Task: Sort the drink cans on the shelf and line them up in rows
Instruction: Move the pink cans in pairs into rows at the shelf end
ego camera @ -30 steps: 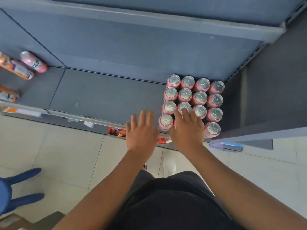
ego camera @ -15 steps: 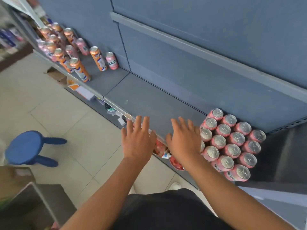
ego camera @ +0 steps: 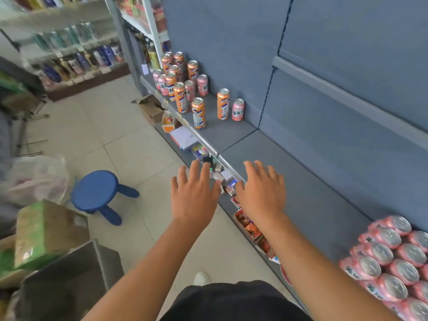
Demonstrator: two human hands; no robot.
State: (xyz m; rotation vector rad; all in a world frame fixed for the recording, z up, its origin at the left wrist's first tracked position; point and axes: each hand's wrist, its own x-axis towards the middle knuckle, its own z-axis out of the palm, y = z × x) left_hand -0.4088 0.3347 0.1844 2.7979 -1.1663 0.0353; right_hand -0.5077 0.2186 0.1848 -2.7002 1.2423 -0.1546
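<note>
Grey shelf across frame: loose cans upper centre, pink rows lower right. Left hand, right hand splayed, empty. Probably rigid, slick, dentable; grasp mid-wall.

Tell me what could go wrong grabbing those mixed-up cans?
The tall orange can stands near the shelf front edge, so a bump might send it to the floor. The cans behind it are crowded, so pulling one may topple neighbours. The blue stool sits nearby; feet could catch it.
</note>
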